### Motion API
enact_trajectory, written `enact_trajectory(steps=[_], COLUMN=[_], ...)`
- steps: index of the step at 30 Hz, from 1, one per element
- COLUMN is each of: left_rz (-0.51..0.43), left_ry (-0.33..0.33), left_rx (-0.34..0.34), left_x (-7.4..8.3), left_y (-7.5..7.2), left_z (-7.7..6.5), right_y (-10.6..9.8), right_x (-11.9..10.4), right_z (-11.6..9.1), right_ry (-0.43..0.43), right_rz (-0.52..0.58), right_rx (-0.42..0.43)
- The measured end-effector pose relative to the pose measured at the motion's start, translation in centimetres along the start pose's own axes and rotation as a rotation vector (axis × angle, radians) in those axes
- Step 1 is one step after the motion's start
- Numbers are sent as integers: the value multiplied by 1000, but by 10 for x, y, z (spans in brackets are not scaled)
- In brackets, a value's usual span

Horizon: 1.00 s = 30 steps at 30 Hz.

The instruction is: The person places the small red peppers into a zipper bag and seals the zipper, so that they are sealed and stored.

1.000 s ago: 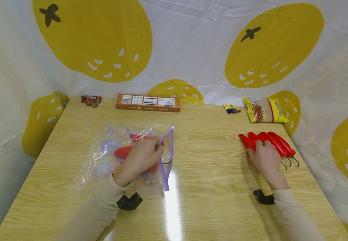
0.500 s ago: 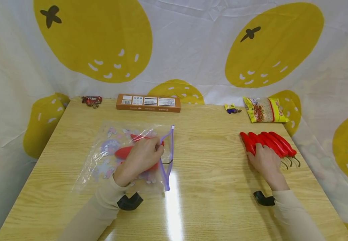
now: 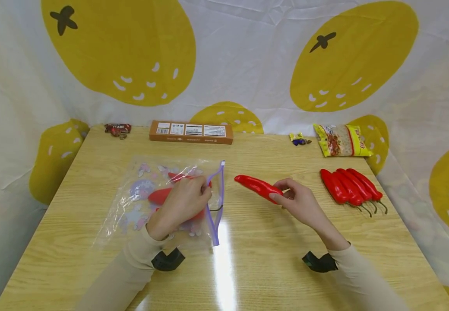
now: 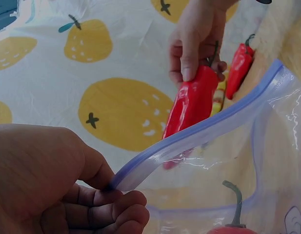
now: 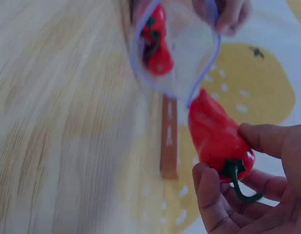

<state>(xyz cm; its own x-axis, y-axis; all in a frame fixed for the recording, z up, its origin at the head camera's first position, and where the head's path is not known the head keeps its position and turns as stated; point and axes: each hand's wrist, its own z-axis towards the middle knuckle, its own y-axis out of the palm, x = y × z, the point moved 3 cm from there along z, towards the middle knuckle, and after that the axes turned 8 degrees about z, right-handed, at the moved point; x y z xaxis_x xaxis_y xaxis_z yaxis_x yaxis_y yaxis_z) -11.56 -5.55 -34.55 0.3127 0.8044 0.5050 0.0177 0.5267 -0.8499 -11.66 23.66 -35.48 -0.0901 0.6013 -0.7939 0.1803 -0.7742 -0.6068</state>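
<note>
My left hand (image 3: 185, 196) pinches the rim of a clear zip bag (image 3: 130, 207) with a purple zip edge. The bag lies on the table at left, its mouth spread apart and facing right. Inside it are red peppers (image 5: 155, 24) with green stems, partly hidden behind the left hand in the head view. My right hand (image 3: 300, 203) holds another red pepper (image 3: 257, 185) by its stem end, thumb on one side and fingers on the other. Its tip points left, toward the bag mouth, a short way from it. In the left wrist view this pepper (image 4: 191, 102) shows behind the bag's rim.
Several red peppers (image 3: 335, 188) lie side by side at the right of the table. Along the back stand a brown box (image 3: 191, 133), a yellow food packet (image 3: 341, 140), small wrapped sweets (image 3: 298, 139) and a red-wrapped snack (image 3: 117, 128). A lemon-print cloth (image 3: 244, 56) hangs behind.
The right hand has lifted the leftmost pepper from the row and carried it left toward the bag. The left hand and bag have stayed in place.
</note>
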Motion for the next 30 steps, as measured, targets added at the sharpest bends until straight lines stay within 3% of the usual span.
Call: enact_trajectory(steps=[7, 15, 21, 26, 30], left_rz=[-1, 16, 19, 6, -9], left_ry=[-14, 13, 12, 8, 9], left_rx=[-23, -5, -13, -30, -32], left_x=[1, 4, 4, 3, 3], left_y=[1, 0, 1, 2, 2], left_z=[0, 0, 0, 0, 0], right_y=[32, 55, 71, 82, 91], right_x=[-26, -35, -39, -45, -52], right_z=[4, 12, 19, 24, 29], right_ry=[-130, -209, -232, -325, -377], right_rz=[-45, -136, -56, -11, -23], right_rx=[-62, -48, -90, -151, -134])
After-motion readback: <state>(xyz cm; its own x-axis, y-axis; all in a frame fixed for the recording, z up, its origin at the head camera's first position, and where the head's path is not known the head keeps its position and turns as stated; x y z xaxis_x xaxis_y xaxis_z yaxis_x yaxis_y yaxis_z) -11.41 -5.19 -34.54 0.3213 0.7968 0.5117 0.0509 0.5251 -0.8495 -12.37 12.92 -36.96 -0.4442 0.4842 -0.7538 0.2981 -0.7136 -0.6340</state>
